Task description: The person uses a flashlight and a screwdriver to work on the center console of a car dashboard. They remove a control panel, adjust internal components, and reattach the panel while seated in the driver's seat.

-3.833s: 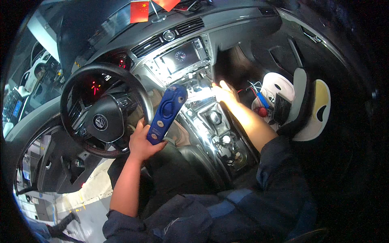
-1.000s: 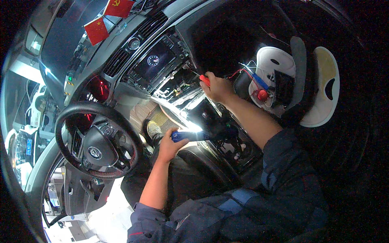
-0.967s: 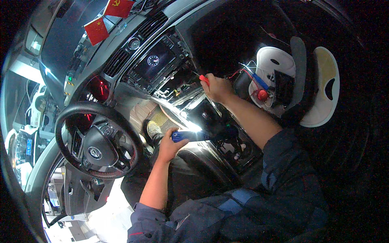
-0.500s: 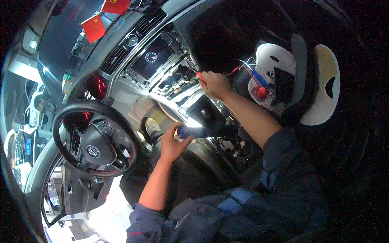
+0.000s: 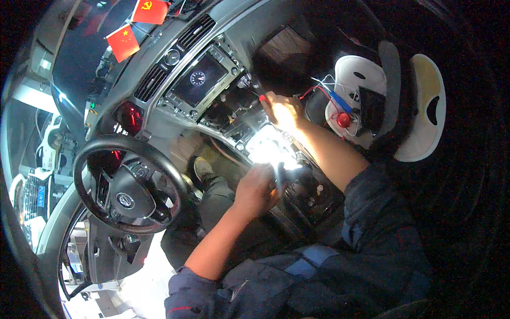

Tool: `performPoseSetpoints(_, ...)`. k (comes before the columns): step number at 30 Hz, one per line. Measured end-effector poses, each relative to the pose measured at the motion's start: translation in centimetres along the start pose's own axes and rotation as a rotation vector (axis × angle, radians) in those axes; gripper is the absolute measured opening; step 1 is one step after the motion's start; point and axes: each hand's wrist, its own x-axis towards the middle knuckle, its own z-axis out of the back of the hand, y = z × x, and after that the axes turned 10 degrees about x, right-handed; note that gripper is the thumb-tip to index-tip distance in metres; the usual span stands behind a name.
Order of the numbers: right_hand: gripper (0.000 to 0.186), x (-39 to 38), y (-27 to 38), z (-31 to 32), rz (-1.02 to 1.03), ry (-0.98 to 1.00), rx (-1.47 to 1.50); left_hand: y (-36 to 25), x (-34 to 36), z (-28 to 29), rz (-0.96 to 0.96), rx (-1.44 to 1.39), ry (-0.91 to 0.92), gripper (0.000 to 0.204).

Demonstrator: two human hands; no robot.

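My left hand (image 5: 256,189) is closed over the centre console around a dark work light, whose body is mostly hidden by the fingers and glare. Its bright glow washes out the console just ahead of the fingers. My right hand (image 5: 284,110) is closed on a thin tool with a red end (image 5: 262,98), at the right side of the opened dashboard centre. Most of that tool is hidden in the hand. Left of it, below the screen (image 5: 199,78), lies the dark open cavity (image 5: 229,109) with its trim removed and brackets showing.
The steering wheel (image 5: 127,183) stands at the left. On the right are white-and-black panels (image 5: 361,80) with a blue-handled tool (image 5: 340,100), a round red item (image 5: 343,120) and thin wires. Two small red flags (image 5: 123,43) stand on the dashboard.
My left hand has moved right and turned over, bringing the light over the console, and the glare now falls on my right forearm. My right hand has stayed nearly in place.
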Motion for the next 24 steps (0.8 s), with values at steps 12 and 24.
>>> performPoseSetpoints(12,0.015,0.3,0.5,1.4,-0.149,0.019,0.135,1.6,1.5,0.3,0.048,-0.038,0.104,0.047)
performPoseSetpoints(24,0.033,0.7,-0.4,0.9,-0.161,0.033,0.062,7.1,-4.3,0.8,0.532,0.115,0.341,0.043)
